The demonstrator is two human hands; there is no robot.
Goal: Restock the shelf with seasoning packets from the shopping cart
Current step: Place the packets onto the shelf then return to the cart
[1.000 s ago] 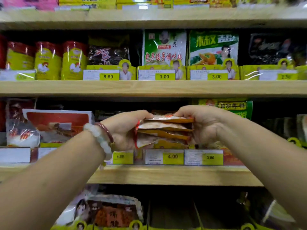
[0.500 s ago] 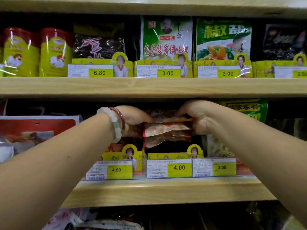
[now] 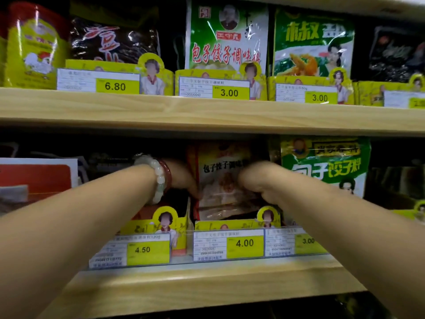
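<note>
Standing a small stack of seasoning packets (image 3: 224, 180) upright in the yellow display tray (image 3: 230, 225) above the 4.00 price tag (image 3: 245, 243), the person is working on the lower shelf (image 3: 195, 284) with both hands; the left hand (image 3: 184, 178) is lying against the left edge of the packets and the right hand (image 3: 255, 183) against the right edge, but whether the fingers are curled round the film or merely pressing flat is something I cannot tell, since both hands are blurred and partly hidden behind the wrists; the packets are looking light, soft and floppy, with glossy film that is likely slippery, so they are probably best taken by the two side seams, squeezed together as one bundle so none slides out or slumps forward; a bead bracelet (image 3: 159, 178) is sitting on the left wrist, and a green packet (image 3: 326, 166) is standing just right of the stack; compared with a second ago, the bundle is no longer lying flat and edge-on between the hands near the shelf front; it is now turned face-forward, printed side showing, and pushed farther back into its tray, while the view is sitting closer to the shelf.
</note>
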